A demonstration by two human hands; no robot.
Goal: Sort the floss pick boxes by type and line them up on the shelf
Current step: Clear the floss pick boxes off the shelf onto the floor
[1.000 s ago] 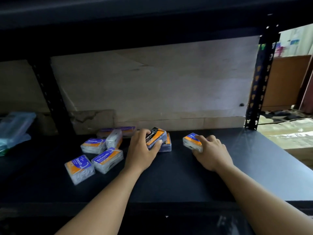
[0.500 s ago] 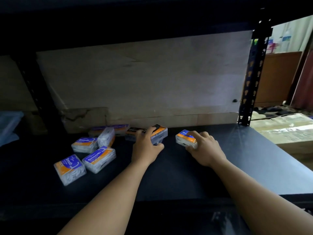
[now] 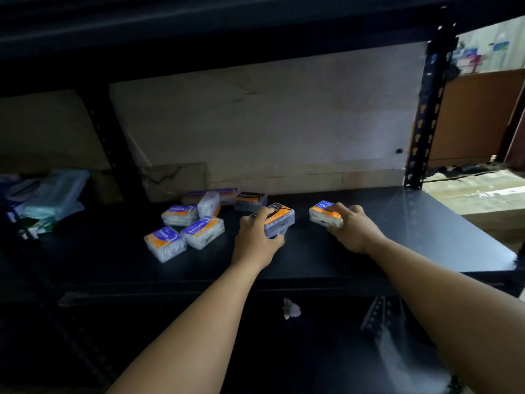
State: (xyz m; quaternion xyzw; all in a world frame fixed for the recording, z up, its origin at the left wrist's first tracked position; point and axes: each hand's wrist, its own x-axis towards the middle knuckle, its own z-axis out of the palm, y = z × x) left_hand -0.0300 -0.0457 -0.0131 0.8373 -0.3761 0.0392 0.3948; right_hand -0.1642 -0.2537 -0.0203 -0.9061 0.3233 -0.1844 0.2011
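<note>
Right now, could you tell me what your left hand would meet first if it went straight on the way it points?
Probably the cardboard backing: the left hand, gripping a black-label box, points just right of the rear box. Depth is unclear, so it might clip that box first.

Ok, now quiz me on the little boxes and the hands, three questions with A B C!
1. Where do the loose Smooth boxes lie? A) left of the left hand B) right of the right hand C) on the floor
2. Besides orange, what colour marks the left hand's box? A) green B) black C) pink
3. What is the right hand doing? A) lying flat B) pointing C) gripping a blue-labelled box
Answers: 1 A, they cluster left of it; 2 B, a black band shows by the fingers; 3 C, its fingers curl over the box.
</note>
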